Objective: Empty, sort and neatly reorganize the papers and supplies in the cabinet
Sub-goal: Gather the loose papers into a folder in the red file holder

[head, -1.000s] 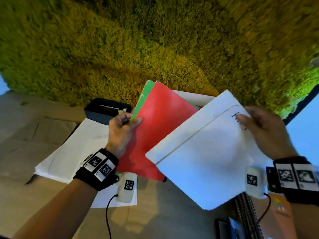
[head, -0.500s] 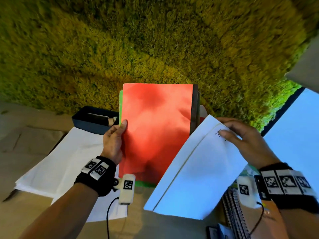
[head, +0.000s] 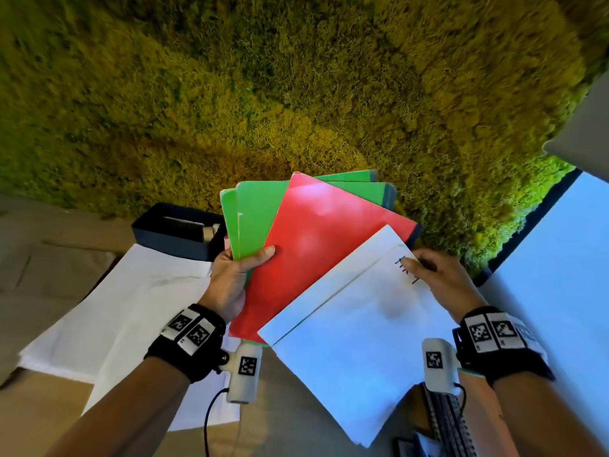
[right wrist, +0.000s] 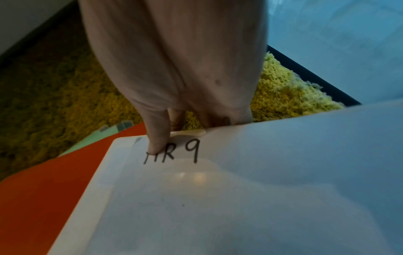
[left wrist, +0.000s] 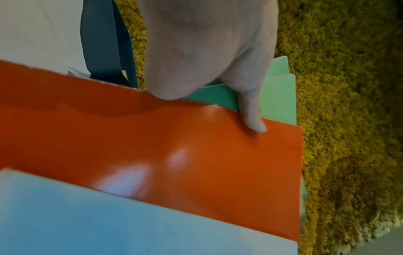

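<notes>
With the fanned red folder (head: 329, 252) and green folders (head: 253, 219) pinched in the left hand (head: 234, 282), the white "HR9" envelope (head: 356, 324) gripped by the right hand (head: 441, 282) is best slid off flat so the fan is not dragged askew.

glossy red folder (head: 316, 245), matt white paper envelope (head: 356, 324), seemingly mossy rough wall (head: 296, 77)

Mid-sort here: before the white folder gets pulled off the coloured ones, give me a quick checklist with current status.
1. Left hand grips the fan of folders, thumb on the red folder: ok.
2. Right hand pinches the white folder at its top corner: ok.
3. Label by the right thumb reads R9; first letter covered: cannot tell.
4. Green folders squared up: not ok, splayed.
5. White paper stack on the table, bare enough for set-down: ok.
</notes>
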